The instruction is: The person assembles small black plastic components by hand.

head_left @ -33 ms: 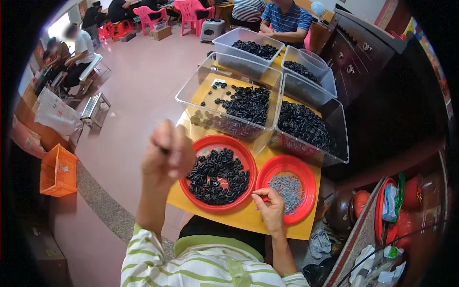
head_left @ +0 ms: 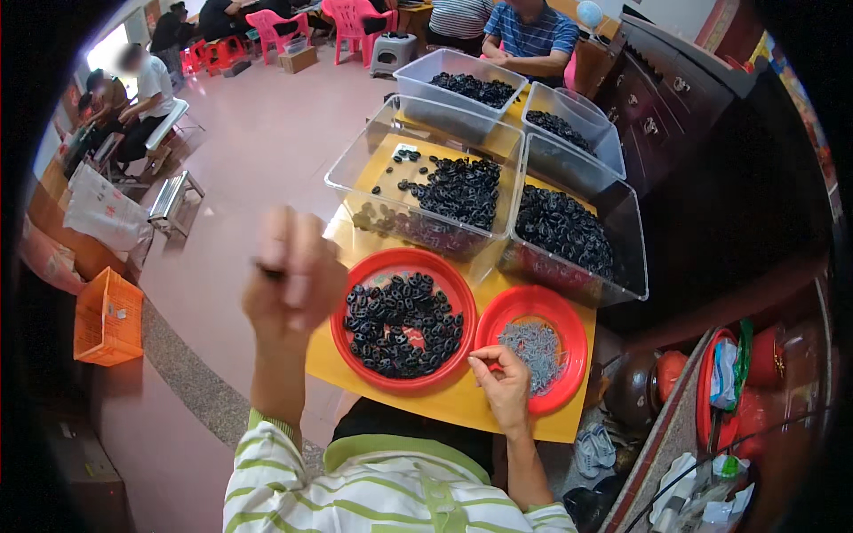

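My left hand (head_left: 293, 275) is raised left of a red plate (head_left: 336, 336) and smeared by motion. Its fingers are curled round a small black piece (head_left: 269, 273), of which only a dark edge shows. A heap of black oval pieces with holes (head_left: 404, 311) lies on that plate. At the rim of a smaller red plate (head_left: 576, 342), thumb and forefinger of my right hand (head_left: 502, 382) are pinched together; anything between them is too small to make out. Thin grey pin-like pieces (head_left: 530, 351) are piled on this smaller plate, beside the right hand.
Clear plastic bins (head_left: 355, 169) of black pieces fill the far part of the yellow table (head_left: 355, 377). Across it sits a person in a blue shirt (head_left: 538, 40). An orange crate (head_left: 108, 318) stands on the floor at left. Cluttered shelving (head_left: 657, 462) runs along the right.
My left hand has shifted a little to the left with the black piece. The right hand stays at the smaller plate's rim.
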Motion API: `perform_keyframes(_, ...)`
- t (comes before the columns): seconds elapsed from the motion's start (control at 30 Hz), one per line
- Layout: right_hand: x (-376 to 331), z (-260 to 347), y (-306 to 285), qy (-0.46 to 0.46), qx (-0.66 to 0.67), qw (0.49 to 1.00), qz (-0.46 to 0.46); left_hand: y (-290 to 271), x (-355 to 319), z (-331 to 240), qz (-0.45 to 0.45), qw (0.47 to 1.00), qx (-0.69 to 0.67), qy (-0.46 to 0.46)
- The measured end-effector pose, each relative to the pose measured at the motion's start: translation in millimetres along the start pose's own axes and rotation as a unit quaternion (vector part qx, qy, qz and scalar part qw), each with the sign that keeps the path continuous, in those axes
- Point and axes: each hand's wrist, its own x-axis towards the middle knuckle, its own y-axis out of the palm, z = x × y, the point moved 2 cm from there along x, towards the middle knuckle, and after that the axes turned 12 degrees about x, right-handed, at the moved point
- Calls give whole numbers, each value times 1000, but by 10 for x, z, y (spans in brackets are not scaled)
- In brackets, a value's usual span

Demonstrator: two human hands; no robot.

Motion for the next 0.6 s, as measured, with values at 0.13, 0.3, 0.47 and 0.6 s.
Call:
perform_keyframes(0.13, 78, 3, -7, -29, -10, 999, 14, 152, 288, 50, 35, 998, 4, 45)
perform_keyframes(0.3, 174, 65, 75, -22, -26, 999, 39, 24, -264, 900, -212, 922, 108, -307)
perform_keyframes(0.47, 167, -90, 74, 66, 184, 980, -30, -3, -1123, 1470, -258, 864, 3, -432)
perform_keyframes(0.6, 117, -282, 77, 61, 220, 973, -22, 55, -1320, 1567, -282, 864, 12, -417)
